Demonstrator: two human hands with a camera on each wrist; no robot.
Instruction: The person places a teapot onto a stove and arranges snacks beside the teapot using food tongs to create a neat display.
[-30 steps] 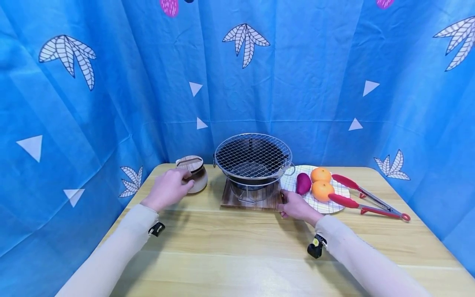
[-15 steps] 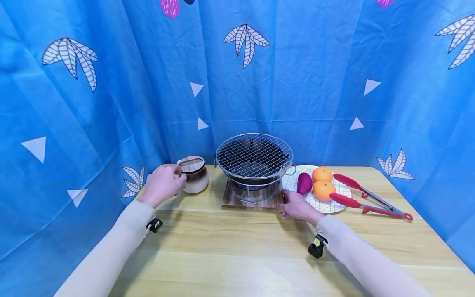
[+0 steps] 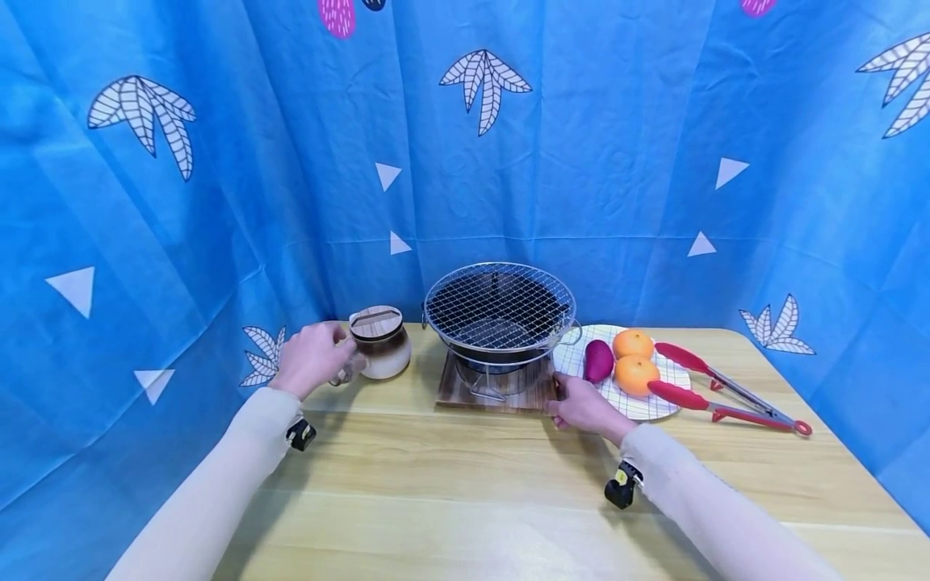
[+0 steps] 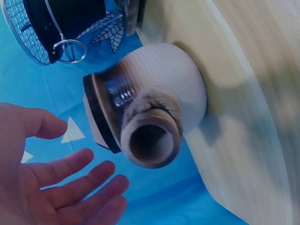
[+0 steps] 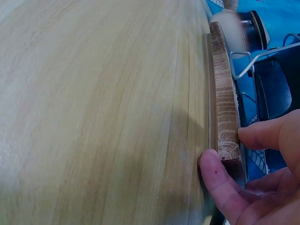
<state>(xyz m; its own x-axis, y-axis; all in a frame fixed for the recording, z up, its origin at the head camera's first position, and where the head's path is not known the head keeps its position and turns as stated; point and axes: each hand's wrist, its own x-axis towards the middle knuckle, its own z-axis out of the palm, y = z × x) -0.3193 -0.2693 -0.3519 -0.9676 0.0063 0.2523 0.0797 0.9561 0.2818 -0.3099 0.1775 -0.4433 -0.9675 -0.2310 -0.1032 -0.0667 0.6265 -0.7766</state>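
Your left hand (image 3: 311,359), fingers spread, has shifted to the pot's (image 3: 388,357) left, leaving it ungripped; your right hand (image 3: 584,406) pinches the board (image 3: 456,390).

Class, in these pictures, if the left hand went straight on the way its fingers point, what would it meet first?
The left hand would most likely meet the lidded pot first, around its hollow handle or lid, though depth is hard to judge.
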